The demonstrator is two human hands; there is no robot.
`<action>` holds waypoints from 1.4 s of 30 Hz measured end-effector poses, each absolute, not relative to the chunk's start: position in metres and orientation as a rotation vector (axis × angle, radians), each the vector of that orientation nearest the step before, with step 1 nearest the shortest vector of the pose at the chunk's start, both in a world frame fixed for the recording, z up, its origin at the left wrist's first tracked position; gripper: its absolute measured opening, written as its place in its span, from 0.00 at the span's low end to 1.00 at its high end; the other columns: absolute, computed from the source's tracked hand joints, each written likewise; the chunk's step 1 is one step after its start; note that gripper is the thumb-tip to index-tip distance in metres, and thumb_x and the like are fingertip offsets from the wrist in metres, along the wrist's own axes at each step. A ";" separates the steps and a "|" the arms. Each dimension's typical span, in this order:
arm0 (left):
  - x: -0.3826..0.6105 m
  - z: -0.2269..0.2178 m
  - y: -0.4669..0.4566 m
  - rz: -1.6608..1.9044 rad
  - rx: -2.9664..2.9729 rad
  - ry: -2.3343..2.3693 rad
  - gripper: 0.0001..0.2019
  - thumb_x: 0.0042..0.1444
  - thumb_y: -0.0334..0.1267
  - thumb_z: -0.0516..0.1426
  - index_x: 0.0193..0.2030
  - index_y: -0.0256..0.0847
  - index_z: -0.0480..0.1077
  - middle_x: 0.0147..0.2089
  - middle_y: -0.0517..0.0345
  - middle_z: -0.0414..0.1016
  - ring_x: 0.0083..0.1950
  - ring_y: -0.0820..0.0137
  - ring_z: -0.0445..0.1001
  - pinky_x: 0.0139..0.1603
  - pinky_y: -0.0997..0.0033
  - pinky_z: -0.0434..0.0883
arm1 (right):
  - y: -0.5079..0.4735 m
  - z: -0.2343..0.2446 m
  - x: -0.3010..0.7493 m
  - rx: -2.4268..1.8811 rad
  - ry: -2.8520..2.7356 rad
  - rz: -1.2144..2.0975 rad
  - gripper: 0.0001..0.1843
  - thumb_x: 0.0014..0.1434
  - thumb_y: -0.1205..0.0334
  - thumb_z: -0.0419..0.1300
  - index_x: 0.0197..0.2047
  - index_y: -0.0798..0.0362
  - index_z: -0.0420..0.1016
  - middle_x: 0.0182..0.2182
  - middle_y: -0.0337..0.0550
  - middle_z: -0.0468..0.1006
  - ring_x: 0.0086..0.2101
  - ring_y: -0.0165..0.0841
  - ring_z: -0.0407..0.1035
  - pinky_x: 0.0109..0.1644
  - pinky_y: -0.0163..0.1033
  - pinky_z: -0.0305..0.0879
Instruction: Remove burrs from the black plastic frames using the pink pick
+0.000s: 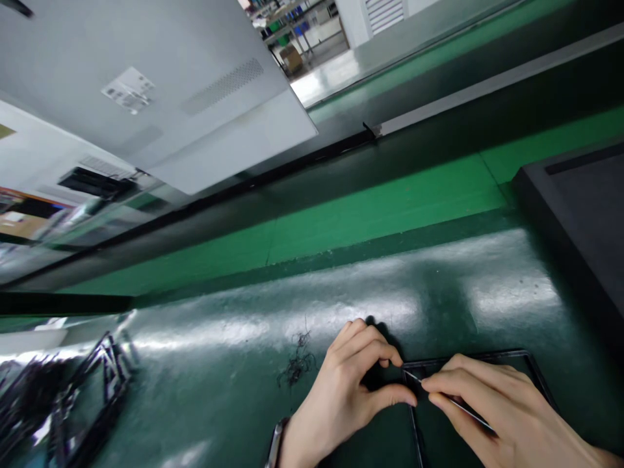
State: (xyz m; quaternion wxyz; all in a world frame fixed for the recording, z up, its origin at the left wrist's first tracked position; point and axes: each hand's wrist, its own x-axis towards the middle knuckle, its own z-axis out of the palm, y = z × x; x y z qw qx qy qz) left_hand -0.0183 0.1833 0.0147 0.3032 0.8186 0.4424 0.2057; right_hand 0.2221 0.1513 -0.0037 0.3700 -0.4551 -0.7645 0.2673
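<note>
A thin black rectangular frame (pixel 504 353) lies on the green tabletop, partly covered by my hands. My left hand (pixel 348 383) curls at its upper left corner, with the index fingertip at the corner and the thumb against the left side. Between the thumb and fingers of my right hand (pixel 497 403) is a slim metal tool (pixel 468 409), shaped like a pick or blade. Its tip touches or nearly touches the frame's corner; its exact kind cannot be made out. Left of my left hand sits a small tangle of thin black strands (pixel 297 365).
A heap of black frames (pixel 82 403), blurred, lies at the lower left. A dark tray-like block (pixel 565 214) stands at the right. Beyond the shiny green tabletop (pixel 219 383) are a raised green ledge (pixel 351 221) and a large grey panel (pixel 160 84).
</note>
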 end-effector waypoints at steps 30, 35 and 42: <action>-0.019 0.014 0.183 0.545 2.175 1.169 0.18 0.59 0.54 0.69 0.43 0.42 0.74 0.36 0.61 0.73 0.39 0.67 0.70 0.42 0.66 0.65 | 0.150 -0.003 0.224 -1.171 -1.930 0.736 0.19 0.78 0.61 0.48 0.46 0.37 0.80 0.36 0.25 0.87 0.32 0.31 0.84 0.32 0.36 0.83; -0.019 0.015 0.184 0.545 2.166 1.173 0.18 0.56 0.51 0.71 0.43 0.42 0.75 0.36 0.61 0.72 0.39 0.67 0.69 0.44 0.66 0.65 | 0.148 -0.005 0.223 -1.157 -1.978 0.667 0.20 0.76 0.64 0.49 0.46 0.38 0.82 0.37 0.27 0.87 0.33 0.32 0.85 0.32 0.36 0.83; -0.018 0.014 0.183 0.549 2.134 1.180 0.18 0.54 0.50 0.73 0.43 0.42 0.75 0.36 0.62 0.73 0.39 0.67 0.70 0.44 0.65 0.64 | 0.142 -0.015 0.228 -1.076 -2.098 0.525 0.21 0.73 0.67 0.49 0.47 0.42 0.84 0.39 0.32 0.87 0.36 0.34 0.85 0.34 0.35 0.83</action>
